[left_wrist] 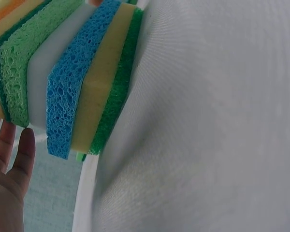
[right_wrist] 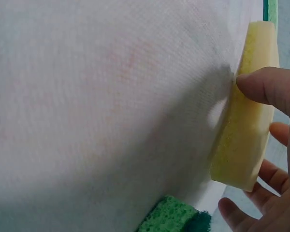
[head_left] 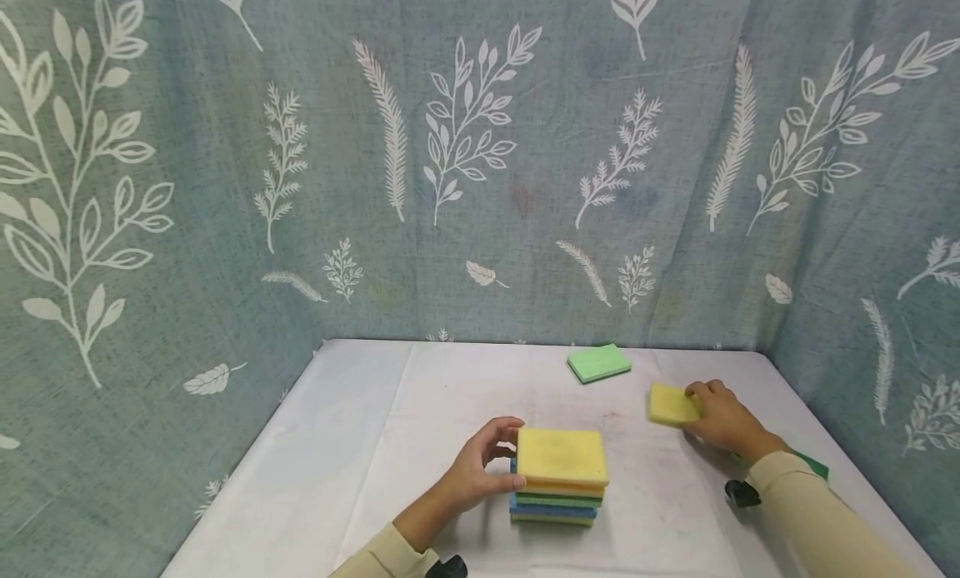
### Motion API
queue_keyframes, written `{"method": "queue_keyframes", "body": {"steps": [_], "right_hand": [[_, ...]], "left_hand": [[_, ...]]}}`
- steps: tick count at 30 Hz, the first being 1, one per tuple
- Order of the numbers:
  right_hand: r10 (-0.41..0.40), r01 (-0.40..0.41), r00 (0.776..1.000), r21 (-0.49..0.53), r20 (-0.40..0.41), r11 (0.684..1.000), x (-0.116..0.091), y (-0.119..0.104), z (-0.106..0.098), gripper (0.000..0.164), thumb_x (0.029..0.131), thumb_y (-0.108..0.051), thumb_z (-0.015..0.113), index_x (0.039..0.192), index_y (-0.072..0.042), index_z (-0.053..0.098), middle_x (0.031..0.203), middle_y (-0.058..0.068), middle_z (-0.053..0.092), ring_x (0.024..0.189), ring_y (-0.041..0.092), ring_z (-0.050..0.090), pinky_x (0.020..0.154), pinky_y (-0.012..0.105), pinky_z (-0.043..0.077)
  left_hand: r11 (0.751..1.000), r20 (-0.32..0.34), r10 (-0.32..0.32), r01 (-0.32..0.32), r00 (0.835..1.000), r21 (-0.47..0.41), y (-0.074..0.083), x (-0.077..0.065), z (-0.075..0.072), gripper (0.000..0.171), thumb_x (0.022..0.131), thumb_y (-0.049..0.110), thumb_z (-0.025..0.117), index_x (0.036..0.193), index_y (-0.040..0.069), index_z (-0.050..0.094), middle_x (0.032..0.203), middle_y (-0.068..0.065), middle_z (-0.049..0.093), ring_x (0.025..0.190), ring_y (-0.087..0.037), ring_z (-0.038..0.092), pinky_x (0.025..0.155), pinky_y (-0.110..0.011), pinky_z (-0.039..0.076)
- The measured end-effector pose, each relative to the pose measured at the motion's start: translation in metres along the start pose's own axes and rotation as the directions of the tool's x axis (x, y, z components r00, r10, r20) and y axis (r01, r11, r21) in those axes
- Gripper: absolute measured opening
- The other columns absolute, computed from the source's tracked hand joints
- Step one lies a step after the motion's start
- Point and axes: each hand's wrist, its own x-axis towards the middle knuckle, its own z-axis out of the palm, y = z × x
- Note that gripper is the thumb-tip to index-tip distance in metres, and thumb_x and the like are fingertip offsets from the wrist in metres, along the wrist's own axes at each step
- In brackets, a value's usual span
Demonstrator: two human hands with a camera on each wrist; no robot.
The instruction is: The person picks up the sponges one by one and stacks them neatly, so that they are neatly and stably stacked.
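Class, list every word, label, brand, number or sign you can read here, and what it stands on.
None can be read in any view.
The stack and the yellow sponge in the right hand show no lettering; the curtain bears only leaf prints.

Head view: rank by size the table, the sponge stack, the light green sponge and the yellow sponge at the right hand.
1. Table
2. Sponge stack
3. Light green sponge and yellow sponge look alike, unranked; the right hand partly covers the latter.
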Motion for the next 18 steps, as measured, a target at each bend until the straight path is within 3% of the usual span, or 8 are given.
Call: {"method": "queue_keyframes", "body": {"steps": [6,14,18], "right_hand": [[-0.036,0.036,0.999,0.012,0.013,0.999,0.000,-0.005,-0.005,0.062,0.078,-0.032,0.079,0.126,-0.002,0.052,0.122,0.027,0.045,0.104,0.040,0.049,0.084,0.060,0.044],[-0.057,0.056,0.998,0.016,0.037,0.998,-0.001,-0.014,-0.008,0.062,0.078,-0.035,0.079,0.127,-0.007,0.054,0.123,0.023,0.046,0.103,0.037,0.050,0.084,0.058,0.045],[-0.090,0.090,0.995,0.009,0.041,0.996,-0.002,-0.019,-0.011,0.064,0.078,-0.039,0.079,0.128,-0.008,0.054,0.123,0.021,0.047,0.103,0.036,0.051,0.083,0.057,0.046]], "left_hand": [[1.000,-0.004,-0.015,0.015,1.000,0.007,-0.001,0.001,-0.001,0.063,0.080,0.028,0.079,0.135,0.019,0.048,0.118,-0.005,0.060,0.109,-0.024,0.056,0.094,-0.044,0.048],[1.000,-0.004,0.009,-0.009,1.000,-0.002,0.000,0.000,-0.002,0.063,0.080,0.024,0.079,0.134,0.013,0.048,0.117,-0.009,0.060,0.108,-0.025,0.057,0.093,-0.050,0.047],[1.000,-0.003,0.016,-0.016,1.000,-0.002,0.000,0.001,-0.002,0.062,0.080,0.023,0.078,0.134,0.012,0.049,0.117,-0.009,0.060,0.108,-0.025,0.056,0.094,-0.048,0.047]]}}
